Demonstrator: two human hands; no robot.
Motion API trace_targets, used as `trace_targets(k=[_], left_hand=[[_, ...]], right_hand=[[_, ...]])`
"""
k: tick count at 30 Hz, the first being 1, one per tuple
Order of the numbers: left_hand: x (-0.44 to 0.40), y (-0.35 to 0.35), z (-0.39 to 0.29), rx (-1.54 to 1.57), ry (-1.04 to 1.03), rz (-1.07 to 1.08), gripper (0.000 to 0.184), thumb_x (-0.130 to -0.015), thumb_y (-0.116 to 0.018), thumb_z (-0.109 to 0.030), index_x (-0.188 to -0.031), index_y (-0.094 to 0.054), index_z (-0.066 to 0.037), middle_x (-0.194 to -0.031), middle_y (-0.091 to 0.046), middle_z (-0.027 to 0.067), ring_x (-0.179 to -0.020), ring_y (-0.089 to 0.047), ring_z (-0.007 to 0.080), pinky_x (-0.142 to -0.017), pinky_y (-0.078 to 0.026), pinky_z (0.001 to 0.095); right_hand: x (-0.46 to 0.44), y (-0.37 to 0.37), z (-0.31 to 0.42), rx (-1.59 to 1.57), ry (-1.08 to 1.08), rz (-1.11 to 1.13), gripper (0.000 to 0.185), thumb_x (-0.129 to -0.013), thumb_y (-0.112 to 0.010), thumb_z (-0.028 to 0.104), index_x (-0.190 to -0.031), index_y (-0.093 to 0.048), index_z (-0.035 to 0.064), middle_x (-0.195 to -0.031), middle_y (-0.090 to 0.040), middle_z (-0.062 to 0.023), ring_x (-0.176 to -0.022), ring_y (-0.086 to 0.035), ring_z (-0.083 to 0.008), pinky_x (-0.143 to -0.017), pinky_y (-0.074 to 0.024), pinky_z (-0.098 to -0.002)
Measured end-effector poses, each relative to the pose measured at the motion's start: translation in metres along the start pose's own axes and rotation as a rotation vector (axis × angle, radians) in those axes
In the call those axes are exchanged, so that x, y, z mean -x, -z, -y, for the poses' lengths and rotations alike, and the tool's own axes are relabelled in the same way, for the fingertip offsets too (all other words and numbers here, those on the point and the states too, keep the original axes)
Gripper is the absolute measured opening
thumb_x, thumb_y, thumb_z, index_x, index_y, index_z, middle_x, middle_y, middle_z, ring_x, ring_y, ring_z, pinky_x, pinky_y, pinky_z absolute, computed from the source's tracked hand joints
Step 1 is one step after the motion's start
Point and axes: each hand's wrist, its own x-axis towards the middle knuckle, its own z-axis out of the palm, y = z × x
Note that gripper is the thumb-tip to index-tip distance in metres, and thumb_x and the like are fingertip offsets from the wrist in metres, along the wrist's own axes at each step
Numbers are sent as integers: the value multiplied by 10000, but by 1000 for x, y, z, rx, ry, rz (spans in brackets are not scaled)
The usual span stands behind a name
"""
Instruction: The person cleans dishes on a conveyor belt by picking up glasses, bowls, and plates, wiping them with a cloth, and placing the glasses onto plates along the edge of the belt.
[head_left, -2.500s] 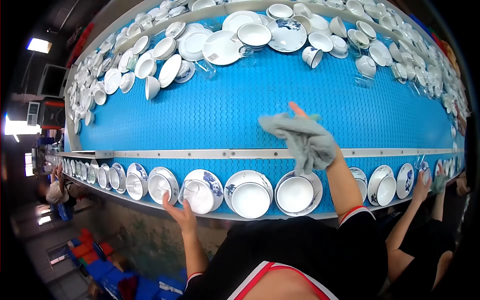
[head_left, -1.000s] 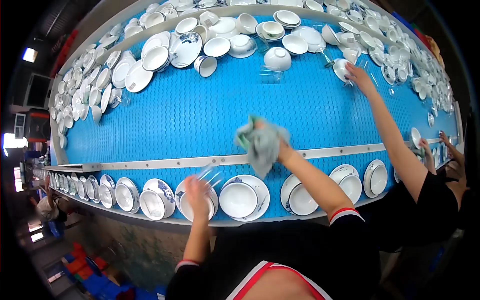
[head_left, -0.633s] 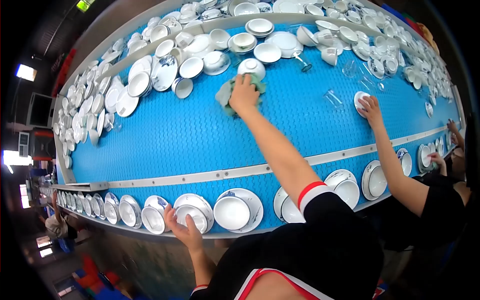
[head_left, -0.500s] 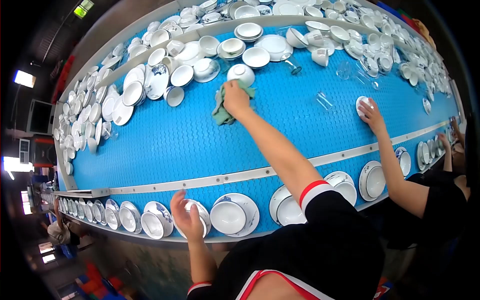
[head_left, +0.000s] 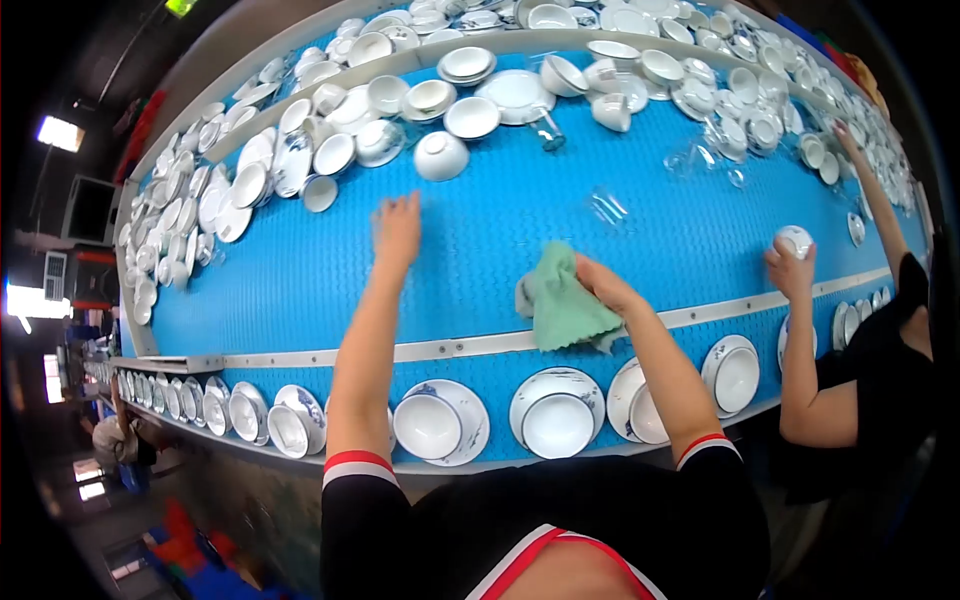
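Observation:
My right hand [head_left: 603,288] grips a green cloth [head_left: 565,300], which hangs bunched over the metal rail. My left hand [head_left: 398,225] is slightly blurred over the blue belt [head_left: 300,290], its fingers apart and nothing in them. Just beyond its fingertips, apart from them, a white bowl [head_left: 441,157] lies upside down at the near edge of the piled dishes. A clear glass [head_left: 608,207] lies on the belt beyond the cloth. On the near strip, a bowl [head_left: 427,426] rests on a patterned plate [head_left: 480,412] between my arms.
Piled bowls, plates and cups [head_left: 380,143] line the belt's far side. A metal rail [head_left: 460,347] divides the belt from a near strip with several bowl-and-plate sets. At right, a co-worker's hand [head_left: 790,268] holds a small white dish [head_left: 795,240]; another person's arm [head_left: 870,185] reaches toward the pile.
My right hand has drawn back from the overturned bowl toward the rail with the cloth. My left hand has reached forward over the belt. The dishes on the belt appear farther left.

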Motion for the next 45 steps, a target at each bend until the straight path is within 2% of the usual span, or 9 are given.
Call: trace_targets(k=[2,7,12,20,24,30,34,39,45], left_hand=[[-9,4,-4,9,149,170,424,-694,-591,-121,-1108,-502,-108,-1075,-540,106,-1001,-479,299,-848,-391,398],[20,71,-61,658,-69,-83,386,-640,-674,-74,-1011,-575,-118,-994,-544,125,-962,-506,294,-808,-433,393],[82,112,-157,814,-586,-170,422,-621,-734,-113,-1011,-576,-129,-980,-544,125,-913,-552,295,-705,-501,346],[88,145,-221,849,-517,-350,466,-583,-771,-181,-982,-561,-65,-956,-548,151,-795,-585,283,-607,-510,330],[95,159,-266,1009,-494,-352,337,-665,-697,-228,-892,-575,-12,-852,-581,142,-705,-590,275,-605,-490,317],[118,151,-313,1485,215,-116,171,-792,-467,-122,-866,-557,3,-719,-551,56,-595,-502,119,-514,-397,245],[166,121,-293,1476,1147,-422,311,-895,-379,-316,-990,-512,-51,-734,-547,35,-582,-492,104,-486,-380,208],[251,96,-252,808,1188,-624,271,-893,-413,-159,-1076,-465,34,-1081,-487,152,-963,-489,200,-788,-405,298],[177,127,-312,713,926,-726,252,-861,-430,-83,-1086,-463,27,-1207,-427,168,-1111,-415,255,-918,-337,336]], right_hand=[[32,3,-6,-251,-19,87,509,-896,-426,367,-1280,-334,45,-1236,-447,-135,-1114,-464,-241,-927,-399,-375],[69,8,-16,-776,-9,90,531,-911,-329,404,-1262,-338,5,-1207,-469,-158,-1094,-480,-292,-926,-399,-424],[93,-16,-7,-677,-52,2,496,-905,-360,394,-1214,-397,7,-1168,-494,-149,-1045,-518,-274,-879,-438,-413],[167,15,27,-119,-43,96,451,-867,-496,349,-1156,-461,4,-1028,-558,-119,-892,-576,-183,-746,-493,-323],[183,33,12,-283,-95,242,444,-845,-531,340,-1117,-492,-8,-980,-575,-105,-871,-577,-169,-733,-482,-295],[181,40,31,1433,463,322,516,-663,-686,318,-1126,-546,138,-963,-617,-47,-755,-601,-185,-645,-487,-334],[122,112,57,1447,983,-123,454,-686,-650,362,-1094,-561,182,-895,-627,-45,-669,-598,-263,-556,-491,-389],[46,191,172,1464,652,-814,597,-719,-610,298,-1256,-388,164,-1223,-434,-165,-839,-586,-330,-703,-488,-416],[4,221,175,1629,343,-744,588,-690,-628,296,-1221,-385,233,-1306,-297,-158,-859,-587,-340,-702,-484,-432]])
